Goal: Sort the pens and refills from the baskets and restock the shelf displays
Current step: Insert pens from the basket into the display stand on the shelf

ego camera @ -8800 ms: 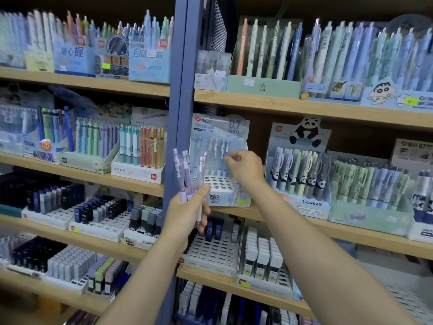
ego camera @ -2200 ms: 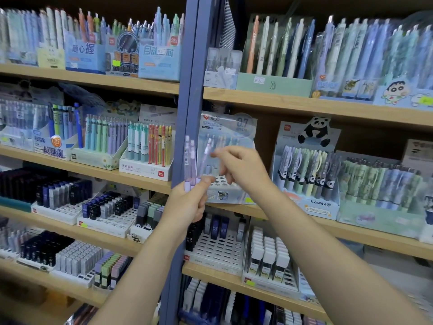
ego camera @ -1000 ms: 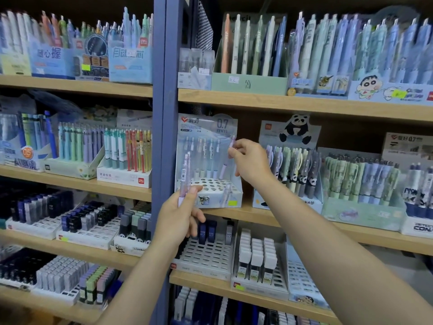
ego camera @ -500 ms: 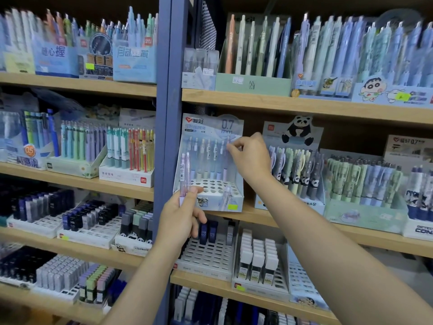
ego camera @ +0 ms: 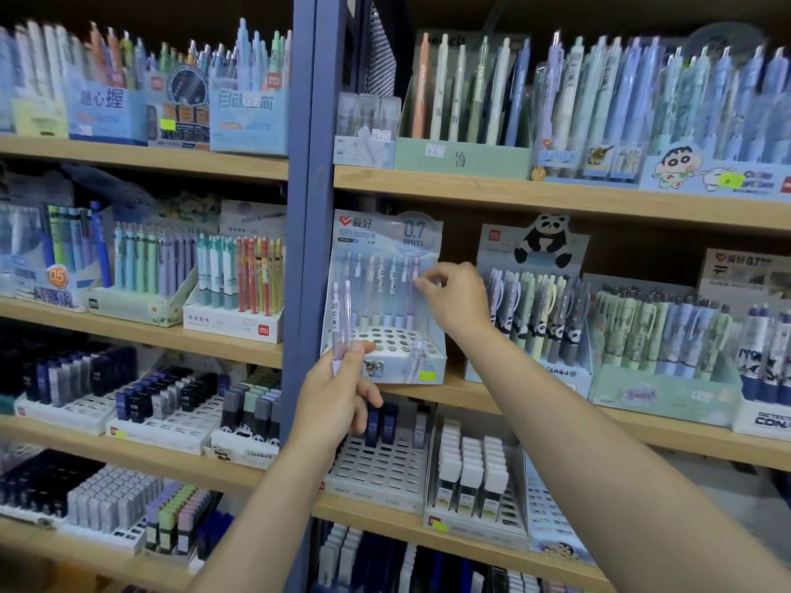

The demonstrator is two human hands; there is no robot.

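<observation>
Right hand [ego camera: 456, 299] pinching a pen [ego camera: 414, 293] into the display [ego camera: 387, 357], left hand [ego camera: 342, 389] gripping two spares [ego camera: 342, 318]: a missed hole could topple neighbours.

both bare forearms reach up and away from the near edge, converging toward the middle. the left hand [ego camera: 338, 389] sits lower and nearer, thumb pointing up, fingers curled closed around something thin it holds upright. the right hand [ego camera: 456, 299] is higher and farther, just right of the left, wrist bent slightly, thumb and forefinger pinched together at their tips, the remaining fingers folded loosely under the palm.
</observation>
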